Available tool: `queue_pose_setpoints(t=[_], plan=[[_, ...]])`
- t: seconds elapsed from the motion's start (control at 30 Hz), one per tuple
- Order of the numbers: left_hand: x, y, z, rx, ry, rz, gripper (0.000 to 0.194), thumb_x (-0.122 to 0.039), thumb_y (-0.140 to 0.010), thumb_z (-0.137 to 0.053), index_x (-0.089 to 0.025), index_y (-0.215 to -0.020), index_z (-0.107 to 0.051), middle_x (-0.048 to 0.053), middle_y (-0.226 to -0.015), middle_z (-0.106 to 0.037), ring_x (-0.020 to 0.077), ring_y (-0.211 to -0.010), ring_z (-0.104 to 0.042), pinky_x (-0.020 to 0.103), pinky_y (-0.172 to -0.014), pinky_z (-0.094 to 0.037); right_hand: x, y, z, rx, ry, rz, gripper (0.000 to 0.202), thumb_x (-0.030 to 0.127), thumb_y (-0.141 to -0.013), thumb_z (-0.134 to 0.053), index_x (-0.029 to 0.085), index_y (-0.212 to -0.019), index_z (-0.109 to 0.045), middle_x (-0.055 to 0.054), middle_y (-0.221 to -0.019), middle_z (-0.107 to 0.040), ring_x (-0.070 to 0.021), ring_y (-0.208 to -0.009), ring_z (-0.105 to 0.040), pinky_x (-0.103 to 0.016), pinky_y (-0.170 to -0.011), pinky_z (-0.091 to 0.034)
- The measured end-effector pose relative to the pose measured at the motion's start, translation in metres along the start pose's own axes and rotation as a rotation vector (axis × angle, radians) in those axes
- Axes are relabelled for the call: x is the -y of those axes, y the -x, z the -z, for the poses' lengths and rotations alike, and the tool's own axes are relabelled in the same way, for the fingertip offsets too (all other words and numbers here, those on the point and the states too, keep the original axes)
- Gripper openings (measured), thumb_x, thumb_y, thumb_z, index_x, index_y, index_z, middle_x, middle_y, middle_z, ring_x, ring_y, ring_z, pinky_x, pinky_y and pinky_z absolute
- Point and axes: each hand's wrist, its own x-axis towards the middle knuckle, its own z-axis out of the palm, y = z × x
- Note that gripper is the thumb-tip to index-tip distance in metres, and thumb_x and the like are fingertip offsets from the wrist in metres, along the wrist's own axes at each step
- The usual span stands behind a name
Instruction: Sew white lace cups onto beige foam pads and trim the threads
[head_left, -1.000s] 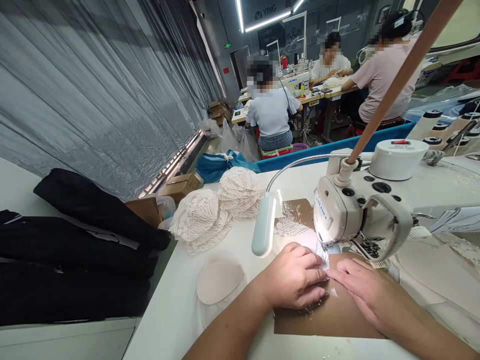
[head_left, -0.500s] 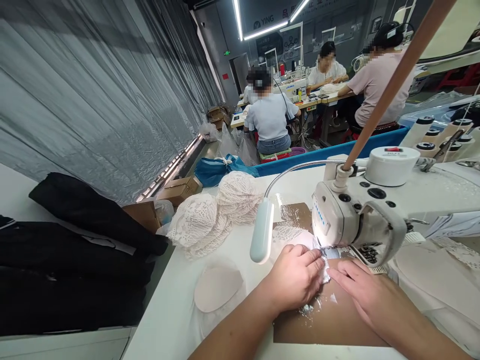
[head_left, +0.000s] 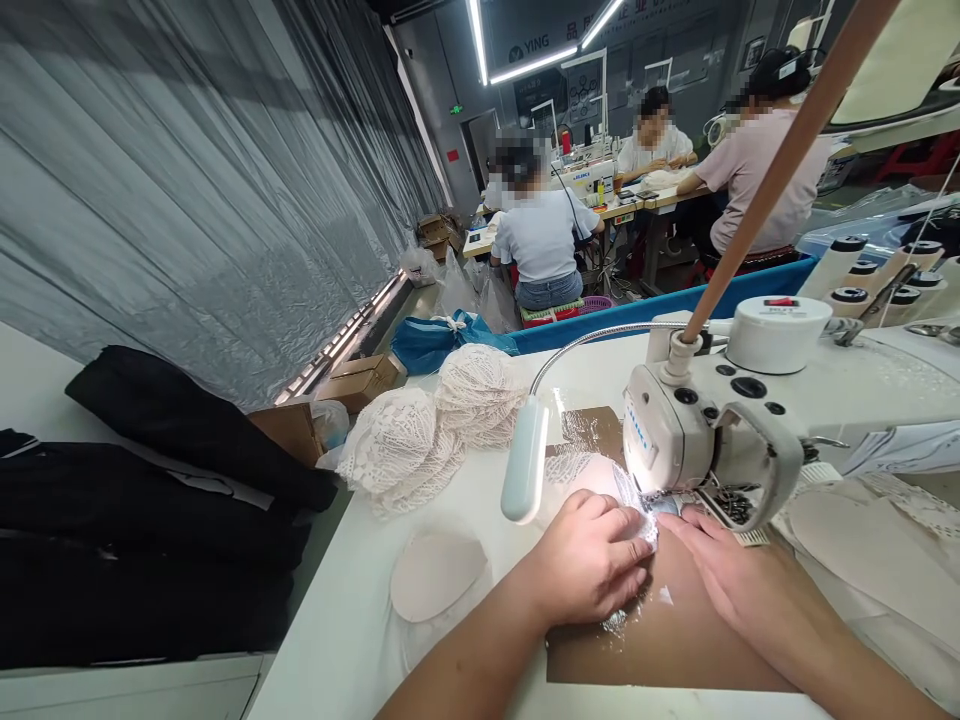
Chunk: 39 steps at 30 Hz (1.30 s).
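Observation:
A pale lace bra cup (head_left: 600, 474) lies under the head of a white sewing machine (head_left: 667, 425), its edge at the lit needle area. My left hand (head_left: 592, 560) presses on this cup with bent fingers, gripping its near edge just left of the needle. On the other side, my right hand (head_left: 724, 560) lies low with its fingers stretched toward the presser foot, fingertips close to the cup's edge. Its inner fingers are partly hidden by the machine. Beneath both hands is a brown plate (head_left: 675, 640) on the table.
Stacked lace cups (head_left: 390, 440) stand at the table's back left. A plain beige cup (head_left: 439, 575) lies left of my forearm. A small lamp (head_left: 524, 460) hangs beside the machine head. More cup pieces (head_left: 862, 540) lie at right, thread cones (head_left: 847, 262) behind. Co-workers (head_left: 540, 235) sit farther back.
My right fingertips have shifted slightly up toward the presser foot. My left hand has turned a little, and the lace cup has moved slightly with it at the needle.

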Motion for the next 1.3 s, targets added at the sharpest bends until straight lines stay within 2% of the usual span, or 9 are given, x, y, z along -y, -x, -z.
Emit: queue_pose_setpoints(t=[0.13, 0.3, 0.47, 0.67, 0.77, 0.9, 1.0, 1.13, 1.3], plan=[[0.000, 0.000, 0.000, 0.010, 0.023, -0.048, 0.029, -0.036, -0.097, -0.044, -0.018, -0.106, -0.065, 0.006, -0.120, -0.064, 0.0215, -0.101, -0.053, 0.037, -0.092, -0.039, 0.004, 0.003, 0.000, 0.062, -0.166, 0.060, 0.053, 0.005, -0.080, -0.035, 0.027, -0.117, -0.066, -0.006, -0.110, -0.072, -0.0182, -0.075, -0.069, -0.028, -0.057, -0.050], [0.002, 0.001, -0.002, -0.013, 0.051, -0.021, 0.031, -0.034, -0.096, -0.044, -0.017, -0.114, -0.062, 0.003, -0.122, -0.064, 0.0203, -0.100, -0.054, 0.036, -0.091, -0.040, 0.006, 0.003, 0.004, 0.028, -0.260, 0.129, 0.054, 0.004, -0.076, -0.037, 0.023, -0.116, -0.066, -0.007, -0.111, -0.071, -0.0165, -0.072, -0.067, -0.027, -0.054, -0.045], [0.005, 0.002, -0.004, -0.026, 0.054, 0.027, 0.030, -0.033, -0.095, -0.045, -0.018, -0.115, -0.062, 0.004, -0.123, -0.064, 0.0209, -0.099, -0.053, 0.037, -0.090, -0.041, 0.008, -0.007, 0.016, -0.034, -0.218, 0.154, 0.051, 0.002, -0.075, -0.039, 0.019, -0.112, -0.070, -0.006, -0.097, -0.075, -0.0141, -0.061, -0.065, -0.027, -0.048, -0.043], [0.006, 0.000, -0.005, -0.045, 0.034, 0.094, 0.033, -0.033, -0.095, -0.045, -0.017, -0.119, -0.061, 0.008, -0.122, -0.064, 0.0226, -0.100, -0.053, 0.039, -0.090, -0.041, 0.013, -0.015, 0.023, -0.084, -0.063, 0.131, 0.052, 0.000, -0.075, -0.038, 0.017, -0.110, -0.072, -0.005, -0.084, -0.075, -0.0124, -0.041, -0.054, -0.029, -0.037, -0.034], [0.004, -0.002, -0.005, -0.060, 0.003, 0.144, 0.031, -0.032, -0.095, -0.044, -0.018, -0.117, -0.061, 0.008, -0.120, -0.064, 0.0230, -0.099, -0.053, 0.039, -0.090, -0.041, 0.010, -0.010, 0.016, -0.041, -0.059, 0.133, 0.053, 0.000, -0.077, -0.038, 0.021, -0.114, -0.070, -0.004, -0.087, -0.075, -0.0131, -0.047, -0.058, -0.028, -0.041, -0.038], [0.003, -0.004, -0.006, -0.082, -0.049, 0.199, 0.029, -0.031, -0.094, -0.045, -0.018, -0.116, -0.060, 0.008, -0.117, -0.064, 0.0241, -0.102, -0.053, 0.040, -0.091, -0.041, 0.004, 0.005, -0.004, -0.009, -0.092, 0.104, 0.057, 0.002, -0.080, -0.037, 0.026, -0.122, -0.065, -0.005, -0.101, -0.074, -0.0181, -0.068, -0.067, -0.028, -0.050, -0.046], [0.006, -0.004, -0.010, -0.115, -0.078, 0.247, 0.028, -0.031, -0.094, -0.046, -0.018, -0.115, -0.060, 0.009, -0.119, -0.063, 0.0255, -0.107, -0.052, 0.040, -0.091, -0.042, -0.001, 0.011, -0.015, 0.021, -0.127, 0.125, 0.055, 0.005, -0.081, -0.037, 0.027, -0.123, -0.064, -0.006, -0.107, -0.073, -0.0182, -0.069, -0.068, -0.028, -0.051, -0.049], [0.009, -0.003, -0.014, -0.172, -0.092, 0.322, 0.027, -0.028, -0.092, -0.047, -0.017, -0.113, -0.059, 0.008, -0.120, -0.062, 0.0260, -0.110, -0.050, 0.040, -0.094, -0.042, -0.004, 0.007, -0.009, 0.024, -0.215, 0.138, 0.049, 0.010, -0.085, -0.038, 0.027, -0.122, -0.065, -0.007, -0.103, -0.073, -0.0177, -0.062, -0.067, -0.029, -0.054, -0.053], [0.009, 0.000, -0.013, -0.173, -0.131, 0.455, 0.026, -0.030, -0.091, -0.047, -0.017, -0.110, -0.058, 0.009, -0.122, -0.059, 0.0269, -0.109, -0.050, 0.042, -0.095, -0.043, -0.005, -0.003, 0.004, 0.026, -0.329, 0.147, 0.046, 0.012, -0.087, -0.038, 0.029, -0.119, -0.066, -0.006, -0.102, -0.073, -0.0190, -0.067, -0.068, -0.032, -0.064, -0.056]])
